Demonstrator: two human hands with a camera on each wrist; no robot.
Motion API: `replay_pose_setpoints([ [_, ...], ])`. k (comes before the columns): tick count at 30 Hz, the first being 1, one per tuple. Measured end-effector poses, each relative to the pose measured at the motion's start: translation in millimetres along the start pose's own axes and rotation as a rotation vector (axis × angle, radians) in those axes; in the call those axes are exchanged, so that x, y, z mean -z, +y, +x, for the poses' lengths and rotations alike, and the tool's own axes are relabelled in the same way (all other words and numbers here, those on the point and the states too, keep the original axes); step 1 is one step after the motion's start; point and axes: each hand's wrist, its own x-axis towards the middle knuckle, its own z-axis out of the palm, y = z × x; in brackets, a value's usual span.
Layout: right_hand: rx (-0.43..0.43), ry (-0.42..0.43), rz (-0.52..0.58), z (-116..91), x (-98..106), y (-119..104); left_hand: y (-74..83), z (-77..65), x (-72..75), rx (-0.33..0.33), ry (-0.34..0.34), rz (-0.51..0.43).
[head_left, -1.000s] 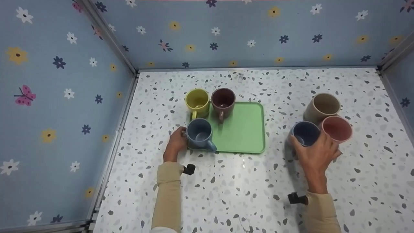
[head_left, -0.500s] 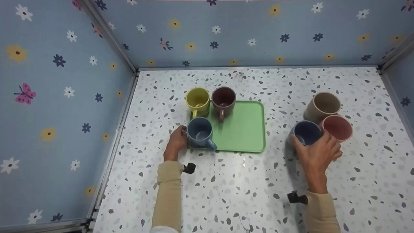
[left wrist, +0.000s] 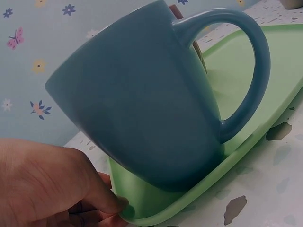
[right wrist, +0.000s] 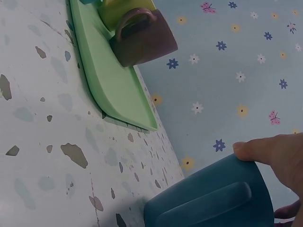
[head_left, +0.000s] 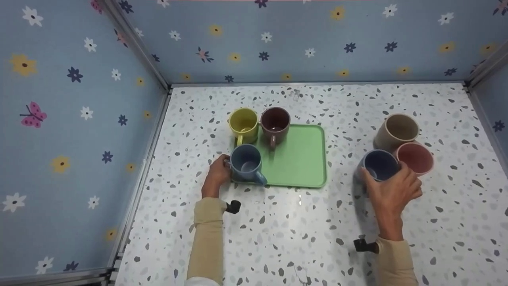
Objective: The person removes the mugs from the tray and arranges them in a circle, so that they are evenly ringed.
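Note:
My left hand (head_left: 219, 170) is at the left front corner of the green tray (head_left: 301, 167). In the left wrist view its thumb and fingers pinch the tray's rim. A grey-blue mug (left wrist: 137, 94) stands on that corner, its handle toward the front. Behind it on the tray stand a yellow mug (head_left: 244, 123) and a maroon mug (head_left: 275, 123). To the right of the tray, my right hand (head_left: 391, 194) grips a blue mug (head_left: 379, 165) from above, thumb and fingers at opposite sides of its rim. Its handle shows in the right wrist view.
Close behind the gripped mug stand a pink mug (head_left: 414, 159) and a beige mug (head_left: 397, 131). The speckled white table (head_left: 293, 230) is bounded by flowered blue panels (head_left: 301, 43) at the back and both sides.
My right hand and the blue mug have shifted slightly to the right, toward the pink mug. The left hand, tray and other mugs stay in place.

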Motion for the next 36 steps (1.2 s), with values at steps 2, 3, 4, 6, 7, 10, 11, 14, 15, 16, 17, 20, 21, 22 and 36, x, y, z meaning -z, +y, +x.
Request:
replay_pose_setpoints([
  [2, -0.009, -0.005, 0.005, -0.1, -0.1, 0.2, -0.1, -0.1, -0.2, 0.002, -0.002, -0.005],
  [3, -0.012, -0.007, 0.007, -0.2, -0.1, 0.3, -0.4, -0.1, -0.3, 0.002, -0.001, -0.005],
  [4, -0.016, -0.009, 0.007, -0.2, 0.0, 0.3, -0.6, 0.1, -0.4, 0.001, 0.002, -0.006],
  [6, -0.021, -0.011, 0.005, -0.3, 0.4, 0.3, -1.0, 0.3, -0.7, -0.008, 0.007, -0.003],
  [7, -0.022, -0.01, 0.005, -0.3, 0.6, 0.3, -1.3, 0.4, -0.8, -0.014, 0.009, 0.001],
  [10, -0.014, -0.003, 0.007, -1.1, 1.2, 0.8, -2.5, 0.3, -1.2, -0.023, 0.015, 0.001],
  [11, -0.012, 0.0, 0.009, -1.4, 1.3, 1.0, -2.6, 0.2, -1.4, -0.02, 0.014, -0.001],
  [14, -0.005, 0.012, 0.019, -2.4, 1.4, 1.8, -2.7, 0.1, -2.0, -0.009, 0.006, -0.019],
  [15, -0.005, 0.013, 0.021, -2.6, 1.5, 1.8, -2.7, 0.1, -2.1, -0.005, 0.002, -0.023],
  [16, -0.006, 0.013, 0.022, -2.7, 1.5, 1.9, -2.4, 0.2, -2.2, 0.003, -0.002, -0.025],
  [17, -0.008, 0.012, 0.024, -2.8, 1.5, 1.9, -2.5, 0.3, -2.5, 0.006, -0.004, -0.028],
  [20, -0.013, 0.005, 0.037, -3.0, 1.1, 1.7, -2.7, 0.3, -2.4, 0.003, -0.003, -0.026],
  [21, -0.015, 0.006, 0.044, -3.3, 0.8, 1.7, -2.7, 0.3, -2.2, 0.002, -0.003, -0.025],
  [22, -0.015, 0.011, 0.05, -3.6, 0.3, 2.0, -2.6, 0.3, -2.1, -0.001, -0.001, -0.025],
  [36, 0.019, 0.085, 0.05, -9.4, -10.0, 5.8, -1.5, 1.7, -0.6, 0.011, -0.014, -0.042],
])
